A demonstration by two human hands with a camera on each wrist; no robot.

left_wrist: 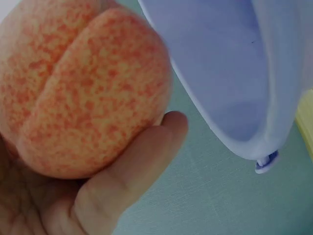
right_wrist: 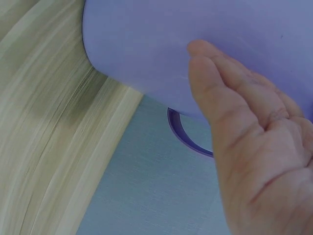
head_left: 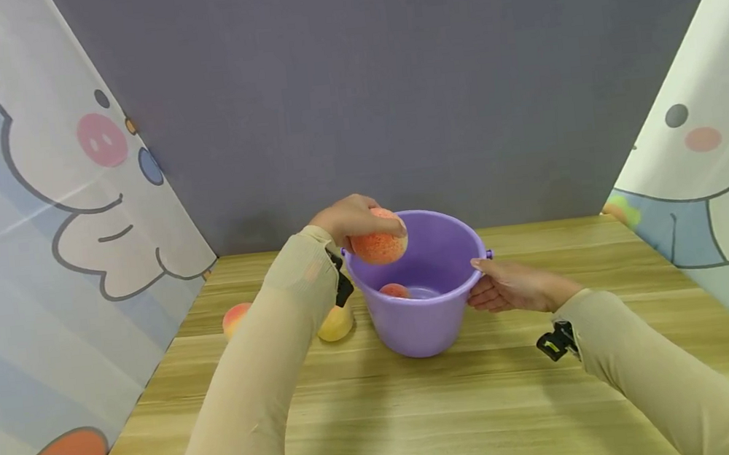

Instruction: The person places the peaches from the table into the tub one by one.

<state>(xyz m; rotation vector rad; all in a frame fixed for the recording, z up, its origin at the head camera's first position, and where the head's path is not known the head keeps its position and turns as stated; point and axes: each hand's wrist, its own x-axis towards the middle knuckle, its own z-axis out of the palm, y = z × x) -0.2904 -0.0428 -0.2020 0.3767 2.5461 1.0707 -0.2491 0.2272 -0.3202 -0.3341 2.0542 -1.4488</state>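
A speckled orange-pink peach is in my left hand, which grips it from above over the left rim of a purple bucket. In the left wrist view the cleft of the peach shows, with the thumb along its side. The bucket stands upright on the table. Inside it lies another reddish round fruit, partly hidden by the front wall. My right hand rests against the bucket's right outer side, thumb at the rim. Its fingers look nearly straight in the right wrist view, against the purple wall.
Left of the bucket, a yellow fruit-like thing and a red-yellow peach-like fruit lie on the wooden table, both partly hidden by my left arm. A grey wall stands behind. The bucket's purple handle hangs at the far side.
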